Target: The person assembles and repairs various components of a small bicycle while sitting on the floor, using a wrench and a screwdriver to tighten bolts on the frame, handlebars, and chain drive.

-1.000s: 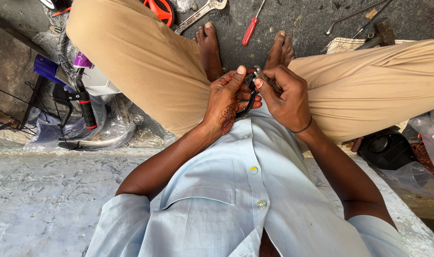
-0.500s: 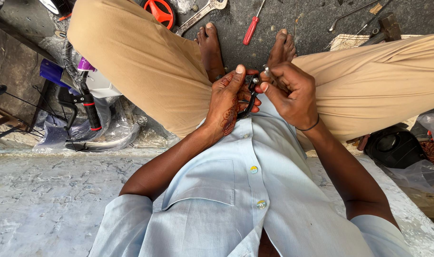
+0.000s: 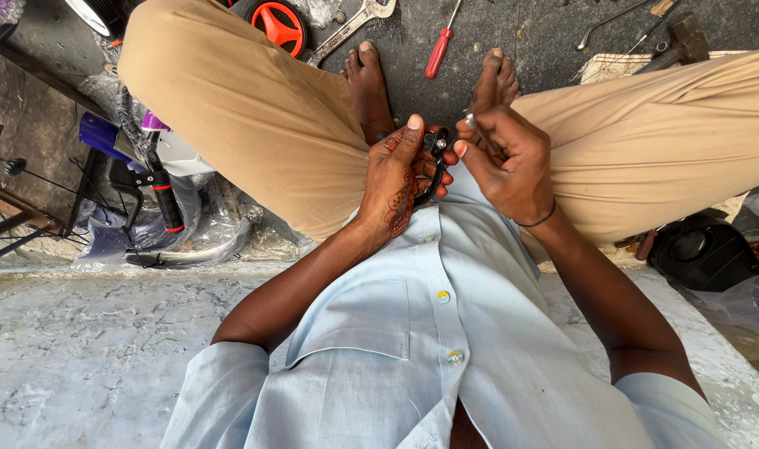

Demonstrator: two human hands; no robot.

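The person sits on a grey stone ledge (image 3: pixel 55 349) with knees spread in tan trousers (image 3: pixel 246 108), bare feet on the dark floor (image 3: pixel 546 33) at twelve o'clock. On that floor lie a red and black wheel (image 3: pixel 277 22) at eleven o'clock, a steel spanner (image 3: pixel 346 29) just beside it, a red-handled screwdriver (image 3: pixel 440 46) at twelve, and a hammer (image 3: pixel 683 37) toward one o'clock. At nine o'clock a black handlebar grip with a red band (image 3: pixel 165 199) stands among clear plastic wrap. At the centre, over the hem of the pale blue shirt (image 3: pixel 412 333), the left hand (image 3: pixel 396 179) is closed round a small black curved part (image 3: pixel 433 162), thumb raised along its side. The right hand (image 3: pixel 512 162) sits touching it at three o'clock, fingertips pinched on a small metal piece (image 3: pixel 471 122), too small to identify. The two hands are pressed close together. The likeliest mishap, as I judge it, is the small piece slipping from that pinch: it would drop between the legs onto the cluttered floor and be hard to find. A slip could also nip a fingertip.
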